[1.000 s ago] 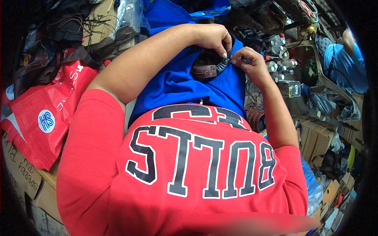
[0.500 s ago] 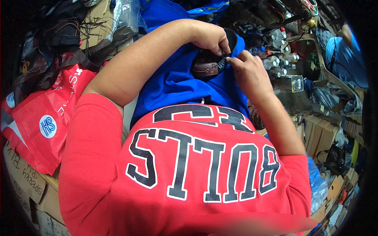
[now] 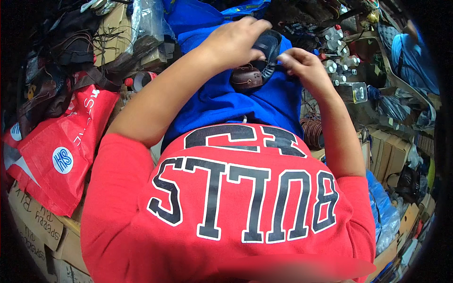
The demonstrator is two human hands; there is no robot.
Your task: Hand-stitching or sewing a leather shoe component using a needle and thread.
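A dark brown leather shoe (image 3: pixel 247 78) with a black, stitched-looking edge lies across my lap on blue cloth (image 3: pixel 207 101). My left hand (image 3: pixel 238 41) hovers over the shoe's far left side, its thumb and fingers apart and a little blurred by motion. Just off the shoe's right edge is my right hand (image 3: pixel 306 68), thumb and forefinger pressed together and the other fingers curled. Whatever is in that pinch is too small to make out. Part of the shoe's far end is hidden behind my left hand.
On the left lies a red bag (image 3: pixel 61 151) over cardboard boxes (image 3: pixel 40 217). Several clear bottles (image 3: pixel 337 66) and a square clear container (image 3: pixel 353 92) stand at the right. A brown coil (image 3: pixel 312 133) sits by my right forearm, with cardboard (image 3: pixel 387 151) beyond it.
My left hand has let go at the shoe's edge, lifted up and left, and spread its fingers. My right hand has drawn slightly right and away from the shoe, still pinched.
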